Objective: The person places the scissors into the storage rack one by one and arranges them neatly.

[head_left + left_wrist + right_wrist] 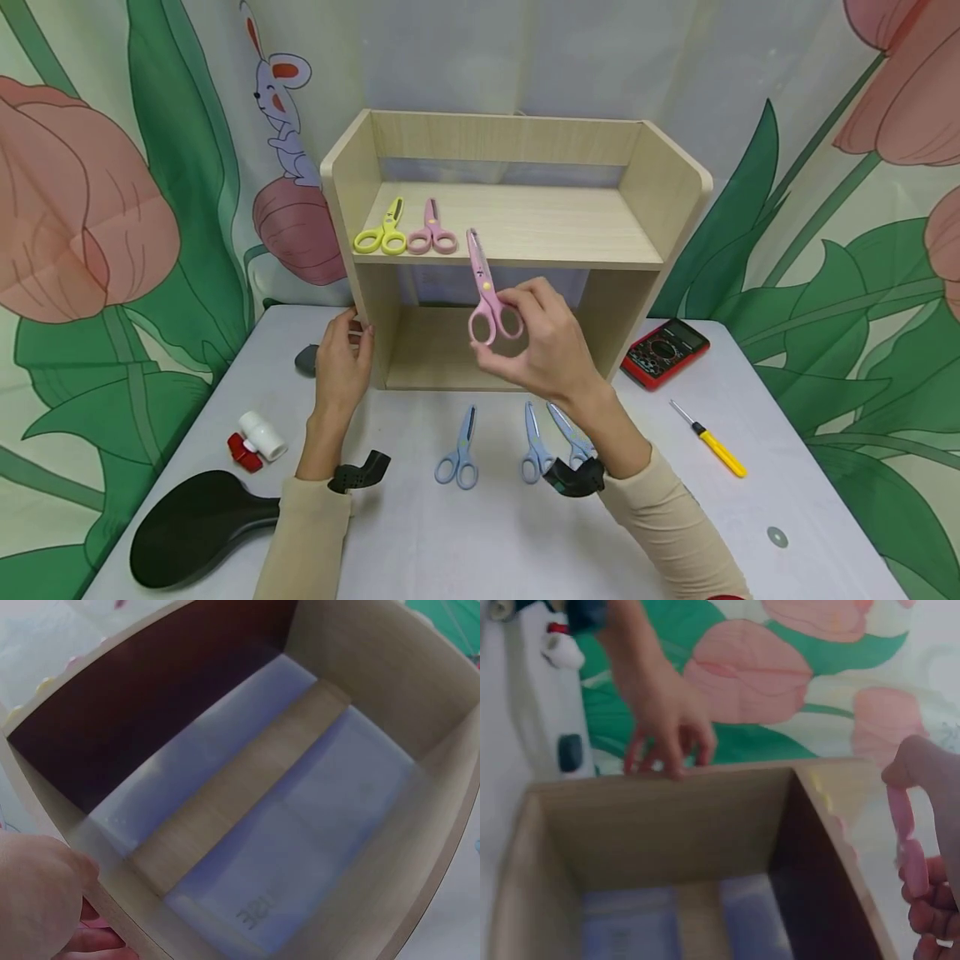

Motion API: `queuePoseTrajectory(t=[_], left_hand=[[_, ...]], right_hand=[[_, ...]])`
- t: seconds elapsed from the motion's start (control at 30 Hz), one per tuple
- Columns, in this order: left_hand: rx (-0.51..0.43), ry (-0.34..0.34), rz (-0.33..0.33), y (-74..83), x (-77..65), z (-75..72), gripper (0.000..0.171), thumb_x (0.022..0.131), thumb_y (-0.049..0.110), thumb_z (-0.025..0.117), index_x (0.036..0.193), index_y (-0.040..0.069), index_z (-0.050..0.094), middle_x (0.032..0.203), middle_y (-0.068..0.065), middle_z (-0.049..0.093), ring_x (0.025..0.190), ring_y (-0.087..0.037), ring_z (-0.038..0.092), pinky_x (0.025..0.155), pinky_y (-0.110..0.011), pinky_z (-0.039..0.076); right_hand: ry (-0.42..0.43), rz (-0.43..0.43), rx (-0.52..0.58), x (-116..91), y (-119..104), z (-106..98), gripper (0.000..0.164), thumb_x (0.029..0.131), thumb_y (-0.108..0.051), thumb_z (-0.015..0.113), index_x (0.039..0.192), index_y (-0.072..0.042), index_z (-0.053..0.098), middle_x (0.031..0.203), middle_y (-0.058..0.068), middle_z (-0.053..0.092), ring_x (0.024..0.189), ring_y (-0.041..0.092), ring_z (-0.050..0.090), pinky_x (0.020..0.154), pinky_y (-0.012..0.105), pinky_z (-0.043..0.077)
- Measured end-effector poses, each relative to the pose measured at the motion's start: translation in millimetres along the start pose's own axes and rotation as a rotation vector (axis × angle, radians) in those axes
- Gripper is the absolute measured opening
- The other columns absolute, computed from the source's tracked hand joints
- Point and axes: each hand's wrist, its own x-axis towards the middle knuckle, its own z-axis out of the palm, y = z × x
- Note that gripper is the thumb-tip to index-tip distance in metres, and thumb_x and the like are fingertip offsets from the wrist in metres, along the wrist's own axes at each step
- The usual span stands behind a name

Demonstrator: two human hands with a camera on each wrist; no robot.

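My right hand pinches a pair of pink scissors by the handle loops, blades pointing up, in front of the upper board of a wooden shelf unit. On that board's left end lie yellow scissors and another pink pair, side by side with tips toward the back. My left hand rests against the outside of the unit's left side panel, fingertips near its front edge. In the right wrist view, the held scissors appear partly hidden behind the right hand's fingers.
Several blue scissors lie on the white table before the unit. To the right are a red multimeter, a yellow-handled screwdriver and a small grey disc. A black paddle and a white-and-red valve lie left.
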Motion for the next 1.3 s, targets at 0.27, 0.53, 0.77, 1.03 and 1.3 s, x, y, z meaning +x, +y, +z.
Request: queuePoseTrajectory(t=[0.27, 0.53, 0.77, 1.03, 1.3], left_hand=[[0.007, -0.002, -0.001, -0.8, 0.1, -0.1, 0.039, 0.102, 0.015, 0.058, 0.135, -0.004, 0.051, 0.116, -0.025, 0.06, 0.099, -0.037, 0.068, 0.079, -0.05, 0.063], [0.002, -0.008, -0.011, 1.4, -1.3, 0.4, 0.038, 0.101, 0.013, 0.059, 0.134, -0.005, 0.052, 0.114, -0.026, 0.061, 0.097, -0.037, 0.068, 0.079, -0.05, 0.063], [0.001, -0.005, -0.014, 1.8, -1.4, 0.0, 0.039, 0.101, 0.014, 0.059, 0.135, -0.004, 0.052, 0.114, -0.025, 0.06, 0.098, -0.037, 0.068, 0.079, -0.05, 0.063], [-0.001, -0.001, -0.015, 3.0, -0.6, -1.9, 0.039, 0.101, 0.014, 0.059, 0.135, -0.004, 0.052, 0.115, -0.025, 0.06, 0.098, -0.037, 0.068, 0.079, -0.05, 0.063], [0.0, -0.004, -0.016, 2.5, 0.0, -2.3, 0.039, 0.102, 0.014, 0.058, 0.135, -0.005, 0.052, 0.115, -0.025, 0.06, 0.098, -0.037, 0.068, 0.078, -0.05, 0.063]], right_hand=[[-0.033, 0.15, -0.115, 52, 18, 5, 0.054, 0.074, -0.049, 0.072, 0.1, -0.002, 0.07, 0.097, 0.013, 0.06, 0.09, 0.031, 0.052, 0.075, 0.042, 0.044], [-0.174, 0.337, -0.124, 78, 34, 12, 0.054, 0.076, -0.052, 0.067, 0.101, -0.004, 0.072, 0.104, 0.013, 0.063, 0.099, 0.032, 0.052, 0.084, 0.047, 0.045], [-0.29, 0.425, -0.09, 92, 36, 11, 0.057, 0.081, -0.055, 0.065, 0.107, -0.004, 0.072, 0.11, 0.012, 0.062, 0.102, 0.029, 0.05, 0.089, 0.044, 0.044], [-0.358, 0.449, -0.073, 98, 37, 11, 0.067, 0.082, -0.06, 0.071, 0.119, -0.003, 0.07, 0.11, 0.012, 0.06, 0.102, 0.028, 0.048, 0.088, 0.041, 0.042], [-0.299, 0.439, -0.069, 92, 32, 7, 0.078, 0.08, -0.06, 0.075, 0.131, -0.003, 0.063, 0.122, 0.014, 0.055, 0.113, 0.03, 0.047, 0.097, 0.043, 0.043]])
